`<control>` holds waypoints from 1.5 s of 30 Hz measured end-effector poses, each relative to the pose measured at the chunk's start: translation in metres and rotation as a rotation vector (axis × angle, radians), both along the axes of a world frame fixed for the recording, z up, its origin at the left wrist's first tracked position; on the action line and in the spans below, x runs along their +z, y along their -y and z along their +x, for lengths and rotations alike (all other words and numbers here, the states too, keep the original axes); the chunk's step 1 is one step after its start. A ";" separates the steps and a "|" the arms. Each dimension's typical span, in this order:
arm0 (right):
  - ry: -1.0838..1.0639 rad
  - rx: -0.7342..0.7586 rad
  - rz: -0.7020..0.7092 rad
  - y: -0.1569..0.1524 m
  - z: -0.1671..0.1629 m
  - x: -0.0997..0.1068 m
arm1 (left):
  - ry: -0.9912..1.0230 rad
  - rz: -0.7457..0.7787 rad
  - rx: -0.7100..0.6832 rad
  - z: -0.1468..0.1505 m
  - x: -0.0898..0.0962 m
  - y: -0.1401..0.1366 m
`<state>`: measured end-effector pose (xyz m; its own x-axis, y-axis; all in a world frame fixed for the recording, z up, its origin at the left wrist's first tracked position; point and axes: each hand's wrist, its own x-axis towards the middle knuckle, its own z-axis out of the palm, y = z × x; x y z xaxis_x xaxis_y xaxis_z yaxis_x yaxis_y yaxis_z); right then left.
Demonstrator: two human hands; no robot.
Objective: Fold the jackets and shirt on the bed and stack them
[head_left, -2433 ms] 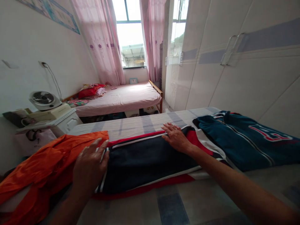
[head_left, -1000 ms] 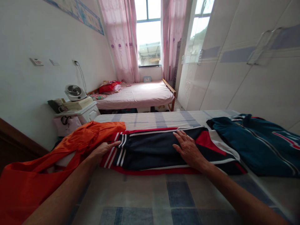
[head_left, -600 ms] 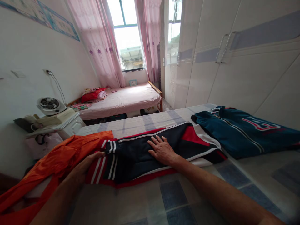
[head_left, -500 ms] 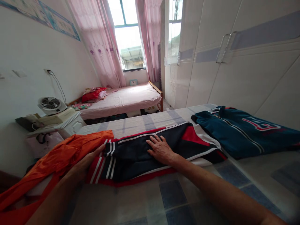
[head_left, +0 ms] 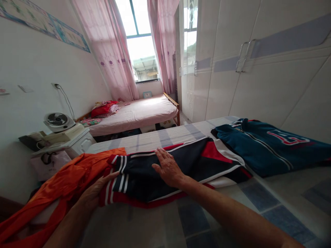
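Checked bedsheet [head_left: 195, 217] under dark garment [head_left: 193, 160]; right grip [head_left: 169, 169] spread, left grip [head_left: 94, 190] unclear; pink bed [head_left: 142, 113], window [head_left: 142, 51] beyond.

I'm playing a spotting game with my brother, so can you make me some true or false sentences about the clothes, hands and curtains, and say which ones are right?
1. The right hand is over the navy garment. True.
2. The orange cloth is to the right of the navy garment. False: the orange cloth is on its left.
3. The left hand is at the white-striped end of the navy garment. True.
4. The curtains are green. False: the curtains are pink.
5. A teal jacket lies to the right of the navy garment. True.
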<state>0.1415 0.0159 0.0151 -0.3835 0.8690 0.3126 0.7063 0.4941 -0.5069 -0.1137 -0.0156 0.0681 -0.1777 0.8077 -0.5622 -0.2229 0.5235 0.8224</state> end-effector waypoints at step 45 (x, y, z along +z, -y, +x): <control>-0.059 -0.488 -0.138 0.036 0.196 0.074 | 0.164 0.428 -0.425 0.234 0.073 -0.064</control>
